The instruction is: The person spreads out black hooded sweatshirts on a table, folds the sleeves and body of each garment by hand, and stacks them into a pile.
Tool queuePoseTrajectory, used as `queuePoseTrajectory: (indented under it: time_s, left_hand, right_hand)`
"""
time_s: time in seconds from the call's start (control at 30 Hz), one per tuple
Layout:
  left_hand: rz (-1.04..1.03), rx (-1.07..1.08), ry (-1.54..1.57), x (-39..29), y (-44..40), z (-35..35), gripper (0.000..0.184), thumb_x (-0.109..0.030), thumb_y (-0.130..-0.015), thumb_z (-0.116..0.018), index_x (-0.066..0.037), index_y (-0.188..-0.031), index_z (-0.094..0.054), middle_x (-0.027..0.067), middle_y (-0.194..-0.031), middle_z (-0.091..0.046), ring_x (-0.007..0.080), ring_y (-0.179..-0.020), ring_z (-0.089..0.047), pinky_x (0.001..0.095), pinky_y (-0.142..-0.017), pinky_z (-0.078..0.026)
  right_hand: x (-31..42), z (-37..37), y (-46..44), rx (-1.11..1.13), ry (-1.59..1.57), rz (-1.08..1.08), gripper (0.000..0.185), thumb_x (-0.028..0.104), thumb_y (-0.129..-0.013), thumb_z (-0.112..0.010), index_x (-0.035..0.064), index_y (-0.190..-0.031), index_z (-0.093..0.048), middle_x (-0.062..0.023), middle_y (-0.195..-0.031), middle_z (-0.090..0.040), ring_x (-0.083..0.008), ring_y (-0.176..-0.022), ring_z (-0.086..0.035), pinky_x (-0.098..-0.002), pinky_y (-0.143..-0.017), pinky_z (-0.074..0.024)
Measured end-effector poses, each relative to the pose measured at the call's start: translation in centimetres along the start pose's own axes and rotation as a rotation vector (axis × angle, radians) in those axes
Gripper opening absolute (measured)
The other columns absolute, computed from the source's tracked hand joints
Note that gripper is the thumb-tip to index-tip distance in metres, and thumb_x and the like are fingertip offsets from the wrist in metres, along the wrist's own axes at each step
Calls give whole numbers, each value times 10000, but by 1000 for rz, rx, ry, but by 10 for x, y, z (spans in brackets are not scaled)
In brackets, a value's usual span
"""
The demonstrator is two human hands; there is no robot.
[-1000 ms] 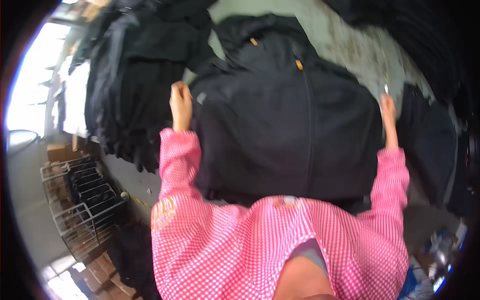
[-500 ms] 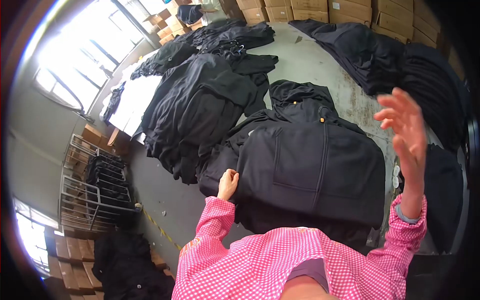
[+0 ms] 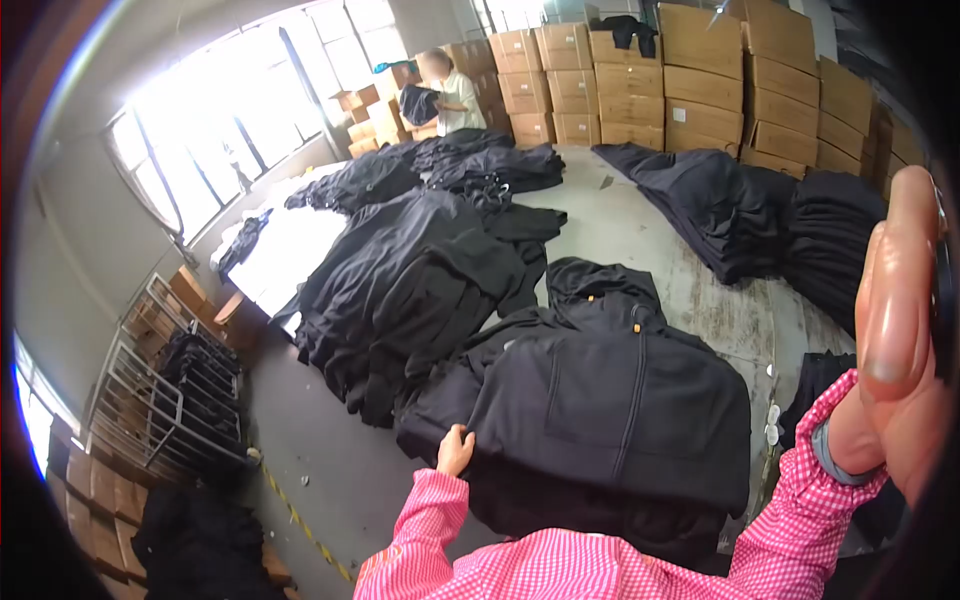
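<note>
A black hooded jacket [image 3: 600, 400] with a front zip and orange cord ends lies spread on a stack of black garments at the table's near edge. My left hand [image 3: 456, 452] grips the jacket's left edge, with fingers closed on the cloth. Close to the camera at the far right, my right hand [image 3: 905, 330] is raised with its fingers stretched upward and nothing visible in them. Part of that hand is cut off by the dark view border.
More black garments are heaped on the table [image 3: 610, 215], including a large pile [image 3: 400, 290] and a long row [image 3: 740, 215]. Cardboard boxes [image 3: 625, 90] line the back wall. Another person [image 3: 458, 105] holds dark cloth there. A metal rack [image 3: 165, 390] stands left.
The view has tilted up, showing more boxes and the other person. My right hand has come up much closer to the camera. My left hand stays at the jacket's edge.
</note>
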State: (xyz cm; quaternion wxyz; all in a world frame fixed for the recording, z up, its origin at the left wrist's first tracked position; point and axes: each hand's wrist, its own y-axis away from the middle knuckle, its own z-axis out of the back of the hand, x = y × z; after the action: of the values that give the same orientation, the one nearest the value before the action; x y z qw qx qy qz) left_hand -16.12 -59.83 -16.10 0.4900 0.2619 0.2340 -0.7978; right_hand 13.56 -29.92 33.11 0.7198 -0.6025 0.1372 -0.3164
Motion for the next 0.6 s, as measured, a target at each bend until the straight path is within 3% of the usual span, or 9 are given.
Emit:
queuePoseTrajectory:
  time_s: [0.07, 0.2, 0.33, 0.47, 0.5, 0.57, 0.6]
  left_hand:
    - [39, 59, -45, 13, 42, 9, 331, -261, -842, -564, 1, -1042, -539, 215, -982, -629, 390, -900, -605, 408, -769, -482]
    - [27, 11, -27, 6, 31, -1, 327, -263, -847, -561, 8, -1030, -551, 218, -978, -628, 382, -889, -605, 411, -765, -480]
    - [63, -10, -31, -1, 20, 1, 347, -276, -854, -551, 14, -1043, -553, 218, -956, -631, 382, -880, -605, 406, -758, -479]
    - [182, 47, 140, -21, 26, 17, 385, -327, -856, -542, 24, -1011, -573, 191, -901, -647, 355, -837, -613, 378, -740, -476]
    - [188, 45, 143, -20, 21, 17, 385, -327, -856, -542, 24, -1011, -573, 191, -901, -647, 355, -837, -613, 378, -740, -476]
    - [260, 137, 206, -17, 17, 16, 412, -352, -840, -570, 28, -999, -577, 147, -857, -643, 270, -759, -613, 322, -696, -484]
    - [266, 135, 209, -17, 16, 15, 412, -352, -840, -570, 28, -999, -577, 147, -857, -643, 270, -759, -613, 322, -696, -484]
  right_hand:
    - [1, 12, 6, -3, 21, -58, 509, 269, -892, -538, -13, -1298, -420, -177, -1237, -498, -145, -769, -557, -211, -630, -414]
    - [12, 17, 22, 16, 40, -175, 519, 264, -885, -539, -12, -1306, -413, -185, -1267, -480, -144, -774, -556, -206, -630, -412]
    - [28, -44, -13, 44, 74, -162, 529, 260, -878, -539, -11, -1313, -406, -193, -1296, -462, -143, -779, -556, -201, -631, -411]
    - [35, -54, -1, 81, 11, -224, 539, 255, -872, -540, -9, -1320, -400, -201, -1326, -444, -142, -783, -556, -196, -631, -410]
    - [24, -26, 14, 92, 17, -223, 542, 254, -870, -540, -9, -1322, -398, -203, -1333, -439, -142, -784, -556, -195, -632, -410]
    - [13, -2, 24, 113, 29, -220, 547, 251, -867, -540, -8, -1326, -394, -207, -1348, -430, -141, -787, -556, -192, -632, -409]
    - [8, -3, 37, 78, 89, -372, 529, 241, -864, -534, -6, -1315, -410, -187, -1308, -473, -148, -846, -573, -214, -661, -429]
